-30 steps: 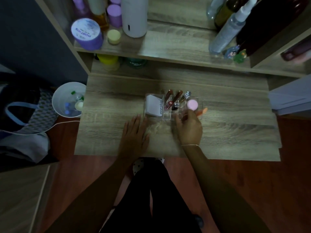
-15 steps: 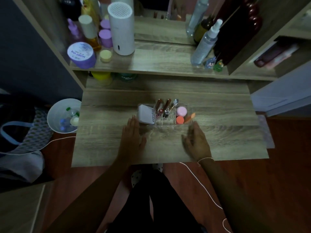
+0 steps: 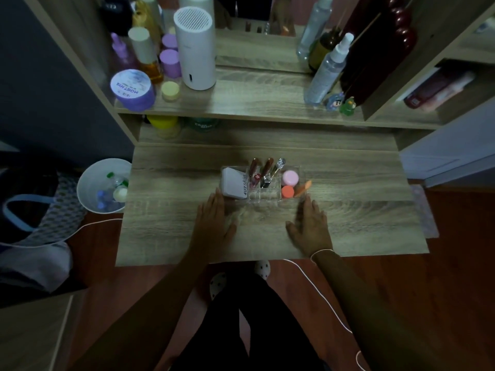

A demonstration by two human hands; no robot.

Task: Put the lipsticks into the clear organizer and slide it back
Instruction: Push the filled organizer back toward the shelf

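A person's two bare hands lie flat, palms down, on the pull-out wooden desk top [image 3: 187,231] of a dressing table, seen from above. The clear organizer [image 3: 263,183] stands near the middle of the surface, just beyond the fingertips. The left hand [image 3: 215,223] has its fingers spread and holds nothing; its fingertips reach the organizer's near left corner, beside the white box [image 3: 233,185] standing in the left compartment, though whether they touch the plastic cannot be told. The right hand [image 3: 310,226] is likewise empty and loose, its fingertips blurred just short of the organizer's near right corner. Three lipsticks [image 3: 265,172] stand tilted in the middle slots, their caps leaning toward the far side. In the right compartment sit a pink round lid [image 3: 290,177], an orange round lid [image 3: 287,192] and an orange slanted piece [image 3: 304,187] poking over the rim. On the shelf above stand a white cylinder [image 3: 197,49], a purple jar [image 3: 132,89] and a spray bottle [image 3: 328,68]. A white bin [image 3: 91,180] sits on the floor to the left.
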